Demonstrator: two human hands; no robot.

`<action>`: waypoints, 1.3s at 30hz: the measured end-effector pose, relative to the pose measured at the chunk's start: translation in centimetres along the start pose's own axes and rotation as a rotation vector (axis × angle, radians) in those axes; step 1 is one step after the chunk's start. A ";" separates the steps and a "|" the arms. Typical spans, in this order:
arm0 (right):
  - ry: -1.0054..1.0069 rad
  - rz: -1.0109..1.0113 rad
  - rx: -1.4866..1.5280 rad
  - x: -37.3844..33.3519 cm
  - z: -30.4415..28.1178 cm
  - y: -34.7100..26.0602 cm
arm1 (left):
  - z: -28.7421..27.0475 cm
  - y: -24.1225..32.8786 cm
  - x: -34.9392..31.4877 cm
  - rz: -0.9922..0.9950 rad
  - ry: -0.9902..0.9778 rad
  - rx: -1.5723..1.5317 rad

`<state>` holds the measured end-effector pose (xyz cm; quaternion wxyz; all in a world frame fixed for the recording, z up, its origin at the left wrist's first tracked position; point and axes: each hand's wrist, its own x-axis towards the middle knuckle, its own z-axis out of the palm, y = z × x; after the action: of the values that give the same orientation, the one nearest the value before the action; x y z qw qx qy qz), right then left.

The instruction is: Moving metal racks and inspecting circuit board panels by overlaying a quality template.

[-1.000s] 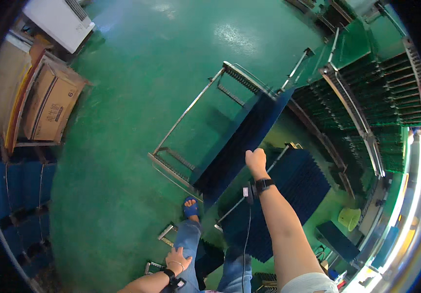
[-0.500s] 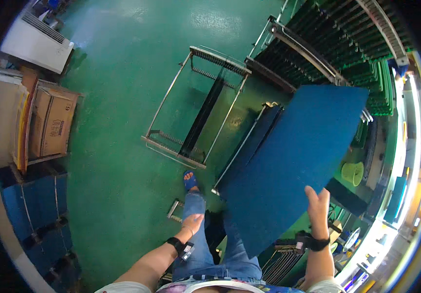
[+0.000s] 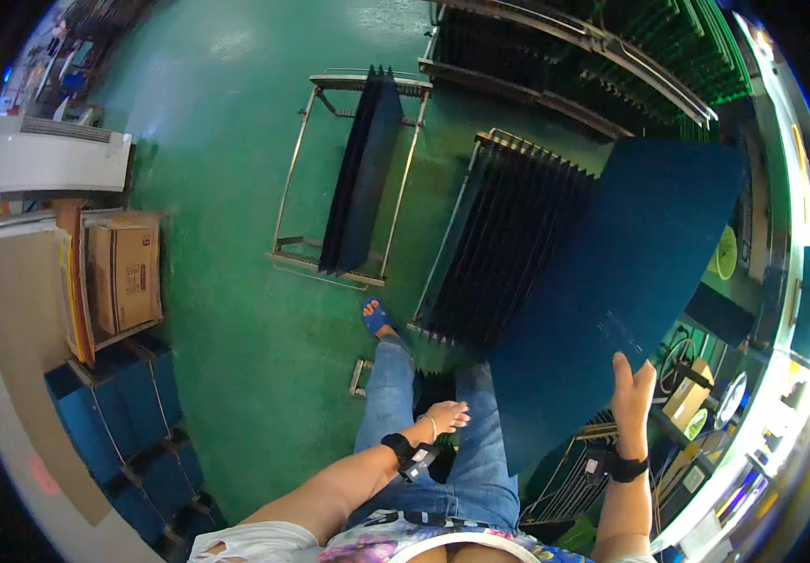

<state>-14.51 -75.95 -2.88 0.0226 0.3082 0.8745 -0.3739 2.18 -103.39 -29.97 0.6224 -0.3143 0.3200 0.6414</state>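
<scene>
A large dark blue sheet (image 3: 602, 291) slants across the right side, its near corner close to my right thigh. My right hand (image 3: 632, 399) grips its right edge, the thumb lying on the upper face. My left hand (image 3: 447, 416) is over my legs, apart from the sheet, fingers stretched out and holding nothing. Just beyond the sheet stands a slotted metal rack (image 3: 480, 244) packed with upright dark panels (image 3: 508, 225); the sheet hides its right part. Each wrist wears a black strap with a small device.
A second wire rack (image 3: 292, 188) ahead holds several dark panels (image 3: 363, 178). At the far right are larger racks (image 3: 555, 38) with green-edged sheets. On the left are a cardboard box (image 3: 128, 277) and tied blue stacks (image 3: 119, 413). A small metal frame (image 3: 360, 377) lies near my foot.
My left hand has moved right, toward the sheet. My view has shifted, the sheet appears further right, and more of the packed rack shows. My right hand keeps its grip.
</scene>
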 end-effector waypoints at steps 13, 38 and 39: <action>-0.124 -0.066 -0.158 1.9 1.9 2.7 | -9.9 -1.1 -5.6 0.148 0.207 0.839; -0.098 -0.080 -0.073 3.9 2.8 4.6 | 10.3 4.3 0.7 -0.132 -0.071 -0.385; -0.054 -0.113 0.018 4.0 3.2 4.4 | 10.3 4.1 0.8 -0.076 -0.121 -0.366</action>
<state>-15.94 -73.68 -9.07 0.0223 0.2481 0.8861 -0.3909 -2.01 -94.79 -24.36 0.5968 -0.3950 0.1481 0.6826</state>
